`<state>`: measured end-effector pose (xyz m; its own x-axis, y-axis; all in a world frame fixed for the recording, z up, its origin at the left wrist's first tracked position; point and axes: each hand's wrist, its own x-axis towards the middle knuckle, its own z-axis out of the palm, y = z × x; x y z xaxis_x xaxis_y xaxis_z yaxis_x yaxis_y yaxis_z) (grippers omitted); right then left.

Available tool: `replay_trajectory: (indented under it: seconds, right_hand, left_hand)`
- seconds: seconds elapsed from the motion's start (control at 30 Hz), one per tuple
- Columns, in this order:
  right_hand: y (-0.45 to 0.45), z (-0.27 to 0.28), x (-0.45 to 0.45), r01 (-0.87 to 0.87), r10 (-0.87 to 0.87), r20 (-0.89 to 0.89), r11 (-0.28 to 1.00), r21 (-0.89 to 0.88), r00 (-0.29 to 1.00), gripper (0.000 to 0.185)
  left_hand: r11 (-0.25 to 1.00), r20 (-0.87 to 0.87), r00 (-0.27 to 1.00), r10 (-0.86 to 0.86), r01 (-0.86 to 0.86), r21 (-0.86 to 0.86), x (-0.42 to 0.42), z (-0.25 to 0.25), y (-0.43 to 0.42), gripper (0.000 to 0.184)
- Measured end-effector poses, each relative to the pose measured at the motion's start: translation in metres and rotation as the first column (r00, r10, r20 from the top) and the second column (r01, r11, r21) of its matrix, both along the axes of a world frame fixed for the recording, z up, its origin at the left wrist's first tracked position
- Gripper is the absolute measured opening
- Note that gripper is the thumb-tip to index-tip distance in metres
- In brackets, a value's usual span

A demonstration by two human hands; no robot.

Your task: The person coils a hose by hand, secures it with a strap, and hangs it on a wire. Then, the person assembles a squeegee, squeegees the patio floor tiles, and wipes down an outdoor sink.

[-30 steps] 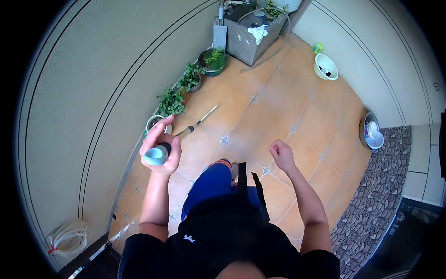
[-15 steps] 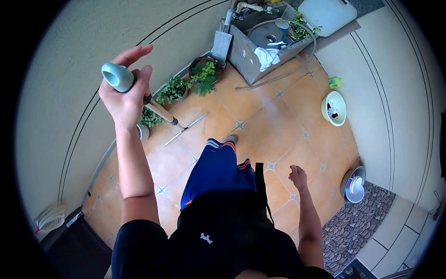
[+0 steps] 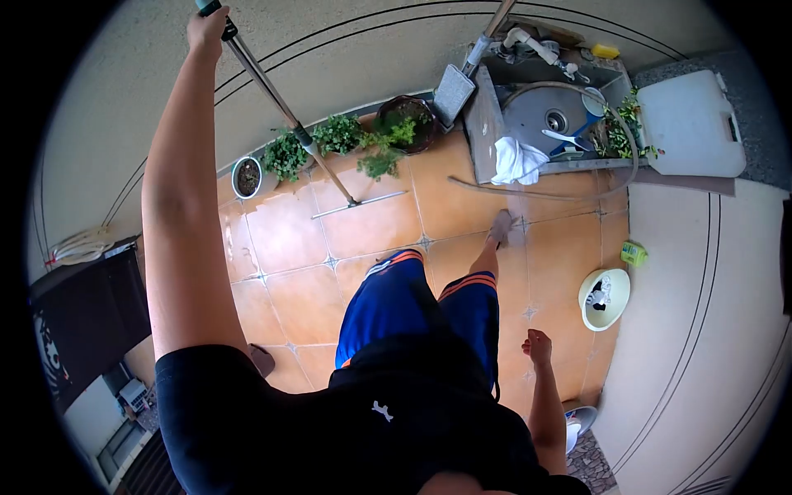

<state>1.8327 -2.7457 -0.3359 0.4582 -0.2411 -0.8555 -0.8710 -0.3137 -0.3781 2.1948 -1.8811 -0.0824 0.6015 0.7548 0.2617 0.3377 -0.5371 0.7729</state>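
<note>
My left hand (image 3: 208,35) is raised at the upper left, with fingers wrapped round the top of the pole of a floor squeegee (image 3: 270,89). The pole slants down to the right and meets a thin straight blade (image 3: 378,199) lying on the tiles in front of the potted plants. The tip of the handle is cut off by the view's edge. My right hand (image 3: 538,346) hangs low at my right side, fingers loosely curled and nothing in them. Nearest to it is a pale yellow basin (image 3: 624,290) with black and white cloth inside.
Along the wall stand a white pot (image 3: 239,183), leafy plants (image 3: 286,155) and a dark round planter (image 3: 427,124). A flat grey mop head (image 3: 453,95) leans beside the stone sink (image 3: 488,124). A hose (image 3: 544,196) loops to the floor. A green container (image 3: 634,253) sits by the right wall.
My left hand has moved up and left in view with the squeegee pole. My view has turned, and one foot now shows farther forward near the sink. My right hand stays low and curled.
</note>
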Motion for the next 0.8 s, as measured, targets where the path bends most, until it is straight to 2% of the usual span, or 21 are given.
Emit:
replay_trajectory:
  seconds: [0.03, 0.07, 0.1, 0.13, 0.17, 0.2, 0.23, 0.27, 0.3, 0.33, 0.37, 0.43, 0.5, 0.53, 0.57, 0.6, 0.63, 0.67, 0.73, 0.8]
  right_hand:
    - [-0.016, -0.01, 0.038, -0.076, 0.076, 0.007, 0.997, -0.001, 0.997, 0.021]
    - [-0.018, -0.001, 0.083, -0.166, 0.166, 0.038, 0.986, -0.01, 0.985, 0.02]
    - [-0.04, -0.009, 0.122, -0.339, 0.341, 0.103, 0.94, -0.032, 0.935, 0.02]
    - [-0.047, -0.006, 0.167, -0.372, 0.376, 0.163, 0.926, -0.059, 0.912, 0.021]
    - [-0.053, 0.0, 0.211, -0.429, 0.435, 0.229, 0.9, -0.08, 0.871, 0.022]
    - [-0.057, 0.003, 0.254, -0.476, 0.502, 0.371, 0.864, -0.165, 0.782, 0.019]
    - [-0.071, -0.012, 0.293, -0.545, 0.58, 0.483, 0.807, -0.228, 0.656, 0.013]
    - [-0.063, -0.003, 0.336, -0.553, 0.635, 0.516, 0.766, -0.327, 0.575, 0.013]
    - [-0.045, 0.013, 0.378, -0.556, 0.69, 0.537, 0.718, -0.419, 0.486, 0.015]
    - [-0.033, 0.014, 0.415, -0.582, 0.722, 0.499, 0.687, -0.435, 0.479, 0.018]
    - [-0.018, 0.013, 0.447, -0.61, 0.754, 0.461, 0.653, -0.448, 0.468, 0.022]
    - [0.022, 0.003, 0.503, -0.647, 0.813, 0.46, 0.571, -0.506, 0.357, 0.026]
    - [0.067, -0.032, 0.546, -0.659, 0.875, 0.458, 0.438, -0.611, 0.158, 0.025]
    - [0.09, -0.055, 0.563, -0.684, 0.836, 0.545, 0.43, -0.588, 0.057, 0.022]
    - [0.112, -0.082, 0.576, -0.711, 0.867, 0.498, 0.341, -0.616, -0.015, 0.021]
    - [0.138, -0.104, 0.587, -0.738, 0.891, 0.44, 0.221, -0.637, -0.113, 0.025]
    - [0.163, -0.14, 0.595, -0.698, 0.887, 0.398, 0.131, -0.704, -0.235, 0.026]
    - [0.186, -0.182, 0.599, -0.635, 0.863, 0.392, 0.113, -0.764, -0.318, 0.028]
    - [0.233, -0.234, 0.602, -0.574, 0.848, 0.302, -0.003, -0.819, -0.436, 0.028]
    - [0.262, -0.29, 0.603, -0.498, 0.821, 0.236, -0.067, -0.864, -0.519, 0.028]
  left_hand:
    - [0.99, -0.087, 0.989, 0.122, -0.114, 0.086, 0.006, 0.004, -0.005, 0.037]
    - [0.904, -0.04, 0.935, 0.353, -0.33, 0.271, 0.016, -0.015, 0.026, 0.043]
    - [0.883, -0.193, 0.864, 0.465, -0.44, 0.161, 0.017, 0.009, -0.014, 0.05]
    - [0.813, -0.227, 0.78, 0.583, -0.56, 0.162, 0.022, 0.01, -0.019, 0.051]
    - [0.788, -0.234, 0.759, 0.608, -0.612, 0.061, 0.023, 0.012, -0.04, 0.057]
    - [0.726, -0.176, 0.705, 0.687, -0.652, 0.219, 0.035, -0.007, -0.038, 0.069]
    - [0.753, -0.173, 0.742, 0.648, -0.59, 0.291, 0.038, -0.018, -0.06, 0.077]
    - [0.714, -0.118, 0.759, 0.641, -0.533, 0.454, 0.044, -0.035, -0.097, 0.074]
    - [0.731, -0.084, 0.837, 0.54, -0.418, 0.539, 0.046, -0.056, -0.123, 0.073]
    - [0.652, -0.108, 0.889, 0.444, -0.239, 0.72, 0.046, -0.08, -0.149, 0.07]
    - [0.689, -0.128, 0.934, 0.332, -0.147, 0.71, 0.045, -0.095, -0.191, 0.065]
    - [0.819, -0.169, 0.984, 0.06, 0.048, 0.571, 0.039, -0.137, -0.266, 0.057]
    - [0.914, -0.264, 0.963, -0.057, 0.157, 0.375, 0.022, -0.183, -0.339, 0.054]
    - [0.947, -0.284, 0.953, -0.11, 0.187, 0.262, 0.015, -0.202, -0.376, 0.054]
    - [0.983, -0.329, 0.935, -0.135, 0.168, 0.071, 0.003, -0.225, -0.404, 0.055]
    - [0.986, -0.373, 0.918, -0.135, 0.163, 0.044, -0.015, -0.258, -0.426, 0.055]
    - [0.987, -0.42, 0.893, -0.159, 0.152, -0.052, -0.024, -0.268, -0.453, 0.055]
    - [0.972, -0.354, 0.916, -0.189, 0.123, -0.199, -0.035, -0.291, -0.472, 0.053]
    - [0.941, -0.394, 0.898, -0.198, 0.062, -0.332, -0.051, -0.309, -0.502, 0.049]
    - [0.931, -0.426, 0.883, -0.195, 0.03, -0.364, -0.056, -0.319, -0.515, 0.046]
